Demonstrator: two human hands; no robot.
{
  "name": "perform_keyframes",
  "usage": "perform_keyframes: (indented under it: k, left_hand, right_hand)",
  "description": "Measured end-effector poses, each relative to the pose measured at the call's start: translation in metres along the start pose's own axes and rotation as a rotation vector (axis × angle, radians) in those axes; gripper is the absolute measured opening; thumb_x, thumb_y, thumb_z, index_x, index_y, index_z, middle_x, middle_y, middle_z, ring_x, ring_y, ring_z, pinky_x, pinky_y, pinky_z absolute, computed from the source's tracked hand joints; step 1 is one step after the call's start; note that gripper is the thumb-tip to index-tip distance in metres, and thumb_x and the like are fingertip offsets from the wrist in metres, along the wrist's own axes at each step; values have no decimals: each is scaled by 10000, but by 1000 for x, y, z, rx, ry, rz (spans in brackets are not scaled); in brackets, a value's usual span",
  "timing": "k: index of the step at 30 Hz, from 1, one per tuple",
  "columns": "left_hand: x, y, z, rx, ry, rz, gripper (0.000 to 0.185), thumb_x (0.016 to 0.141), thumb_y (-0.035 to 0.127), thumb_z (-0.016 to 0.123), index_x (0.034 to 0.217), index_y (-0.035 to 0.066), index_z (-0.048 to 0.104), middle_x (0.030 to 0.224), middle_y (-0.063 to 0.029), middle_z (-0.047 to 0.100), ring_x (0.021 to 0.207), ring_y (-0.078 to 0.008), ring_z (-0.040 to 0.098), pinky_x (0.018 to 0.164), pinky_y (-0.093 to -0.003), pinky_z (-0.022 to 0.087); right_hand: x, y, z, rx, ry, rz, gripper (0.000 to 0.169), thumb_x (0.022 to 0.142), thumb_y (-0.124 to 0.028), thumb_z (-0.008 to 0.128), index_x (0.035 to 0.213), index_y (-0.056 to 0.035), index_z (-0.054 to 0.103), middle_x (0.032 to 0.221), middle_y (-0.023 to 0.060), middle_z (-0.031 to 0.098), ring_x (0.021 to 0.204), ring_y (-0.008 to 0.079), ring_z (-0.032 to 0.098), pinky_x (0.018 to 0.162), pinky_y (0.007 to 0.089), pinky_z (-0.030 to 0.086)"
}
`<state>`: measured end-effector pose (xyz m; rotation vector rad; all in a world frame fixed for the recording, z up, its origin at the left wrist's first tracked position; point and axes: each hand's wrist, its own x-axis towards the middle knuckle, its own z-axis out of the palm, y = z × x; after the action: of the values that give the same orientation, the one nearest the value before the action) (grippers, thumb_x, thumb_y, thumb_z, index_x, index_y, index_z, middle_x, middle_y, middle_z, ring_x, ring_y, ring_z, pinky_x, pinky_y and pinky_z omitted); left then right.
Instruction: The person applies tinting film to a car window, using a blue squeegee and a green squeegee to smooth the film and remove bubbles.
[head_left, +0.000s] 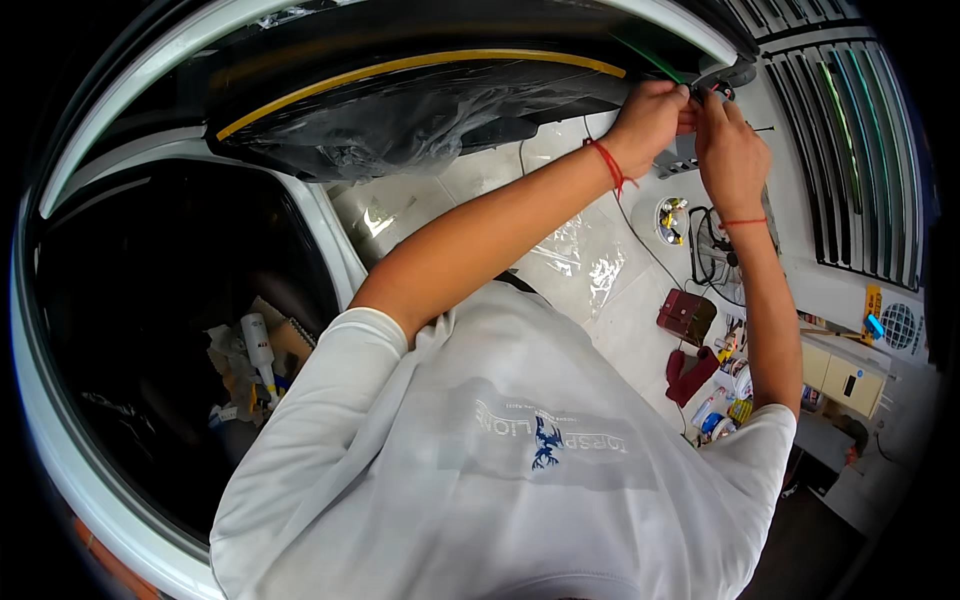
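Observation:
My left hand (651, 124) and my right hand (729, 150) meet at the far lower corner of a car door's window, fingertips pinched together. Between them is a small dark piece, mostly hidden by the fingers. A thin green strip or edge (658, 61) runs down the dark window glass (517, 30) to my left fingertips. The open car door (487, 139) stands in front of me, its inner panel draped with clear plastic film (420, 131). Yellow masking tape (420, 61) follows the top of the panel. Red strings circle both wrists.
The car's dark interior (150, 300) lies left, with a white bottle (257, 345) among papers. On the tiled floor (555, 172) are a bucket of bottles (670, 221), a floor fan (720, 255), a maroon bag (684, 313) and a cable (645, 244). Film rolls (855, 150) line the wall.

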<state>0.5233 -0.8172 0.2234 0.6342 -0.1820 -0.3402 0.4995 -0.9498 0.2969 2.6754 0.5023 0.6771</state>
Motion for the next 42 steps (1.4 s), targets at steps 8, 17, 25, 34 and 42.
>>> perform_keyframes:
  k: [8, 17, 25, 34, 42]
  left_hand:
    - [11, 26, -82, -206, 62, 3, 327, 1097, 236, 446, 1187, -36, 606, 1168, -187, 690, 1093, -300, 669, 1019, -444, 523]
    - [-69, 124, -173, -175, 114, 57, 343, 1090, 252, 488, 1165, -49, 634, 1177, -199, 700, 1113, -316, 677, 1046, -464, 510]
    - [-141, 209, -248, 21, 312, 119, 353, 1086, 256, 497, 1114, -59, 653, 1116, -203, 723, 1042, -316, 704, 980, -448, 542]
    - [-223, 300, -327, 152, 700, 195, 349, 1064, 257, 512, 1002, -36, 690, 971, -173, 755, 834, -256, 723, 789, -371, 575]
    - [-249, 326, -364, 45, 826, 290, 349, 1041, 273, 450, 1205, 15, 618, 1224, -161, 672, 1158, -286, 645, 1000, -430, 524]
  right_hand:
    - [56, -53, 37, -7, -34, -167, 83, 912, -175, 638, 987, -142, 626, 868, 78, 697, 691, 307, 712, 540, 425, 548]
    - [104, -185, 18, 56, -26, -269, 104, 867, -173, 663, 964, -145, 691, 793, 96, 722, 639, 316, 712, 539, 424, 572]
    - [144, -311, 14, 339, 88, -337, 268, 978, -355, 642, 835, -130, 673, 715, 116, 695, 625, 345, 693, 523, 434, 541]
    - [175, -468, -2, 583, -33, -331, 156, 909, -263, 656, 862, -129, 722, 789, 149, 739, 714, 340, 740, 593, 447, 576]
    - [203, -543, -51, 531, -273, -450, 153, 841, -194, 667, 862, -105, 791, 904, 129, 774, 851, 288, 769, 662, 415, 608]
